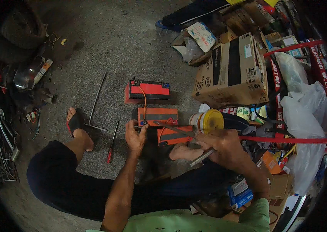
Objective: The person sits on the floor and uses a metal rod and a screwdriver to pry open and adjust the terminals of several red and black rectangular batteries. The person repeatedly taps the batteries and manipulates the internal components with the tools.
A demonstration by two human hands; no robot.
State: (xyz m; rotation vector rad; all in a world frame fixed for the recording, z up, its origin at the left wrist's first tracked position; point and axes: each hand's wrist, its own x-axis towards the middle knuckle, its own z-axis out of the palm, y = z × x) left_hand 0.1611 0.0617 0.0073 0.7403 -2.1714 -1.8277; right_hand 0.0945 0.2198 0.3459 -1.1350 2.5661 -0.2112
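Three block-shaped batteries sit on the floor before me: a red one point(157, 89), an orange and grey one point(163, 116), and another orange one point(179, 135) nearest me. An orange wire point(144, 99) runs from the red battery to the middle one. My left hand point(134, 138) is closed at the left end of the middle battery, its fingertips by the wire's end; what they pinch is too small to make out. Gripped in my right hand point(225, 149) is a long metal tool point(177, 130). Its tip reaches over the batteries, and a silver handle end point(202, 158) sticks out below the hand.
A tub with a yellow lid point(213, 120) stands right of the batteries. Left of my left hand lie a red-handled screwdriver point(109, 151) and a long metal rod point(98, 96). A large cardboard box point(229, 73), a red frame point(287, 140) and clutter fill the right side.
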